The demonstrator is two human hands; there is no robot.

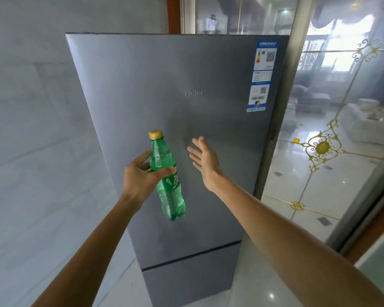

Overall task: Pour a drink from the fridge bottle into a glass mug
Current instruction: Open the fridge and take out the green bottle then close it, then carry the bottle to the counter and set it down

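My left hand (140, 176) grips the capped green bottle (167, 178) upright so nothing spills; my right hand (205, 160), fingers spread, hovers by the closed fridge door (164, 89).

Both bare forearms reach forward from the lower corners of the view. The left hand (142, 173) is raised with its fingers and thumb curled round the upper body of a green plastic bottle (170, 187), which it holds cap up and slightly tilted. Just beside it, the right hand (205, 162) holds nothing, its fingers straight and its palm turned leftward.
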